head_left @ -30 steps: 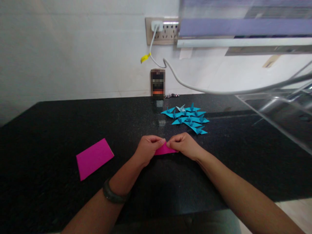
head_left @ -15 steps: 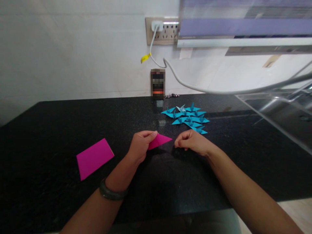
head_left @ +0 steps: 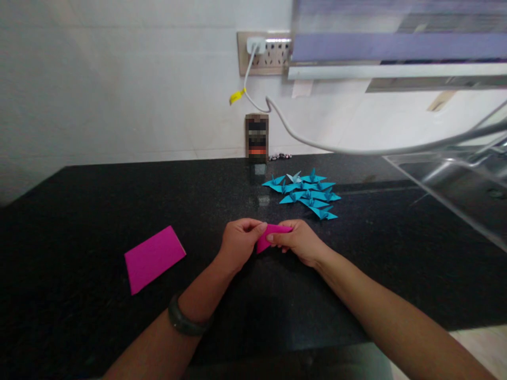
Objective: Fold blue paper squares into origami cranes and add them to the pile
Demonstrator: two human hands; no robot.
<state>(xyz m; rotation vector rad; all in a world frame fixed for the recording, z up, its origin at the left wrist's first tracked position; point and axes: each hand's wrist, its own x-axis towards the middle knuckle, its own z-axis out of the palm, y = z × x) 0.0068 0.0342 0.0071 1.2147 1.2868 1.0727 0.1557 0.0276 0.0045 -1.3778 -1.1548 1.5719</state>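
Note:
A folded piece of pink paper is held above the black countertop between both hands. My left hand pinches its left end, thumb on top. From the other side my right hand grips the paper with thumb and fingers, covering part of it. Beyond the hands, several blue origami cranes stand in a close group, with one pale blue crane at the back. A stack of pink paper lies flat to the left of my left hand.
The black countertop meets a white wall. A phone-like upright object, blurred out, leans there below a socket panel. A white cable hangs across to the right. A metal sink is set in at the right.
My right hand has moved left and taken hold of the pink paper's right part. The paper and my left hand have shifted slightly right and nearer to me.

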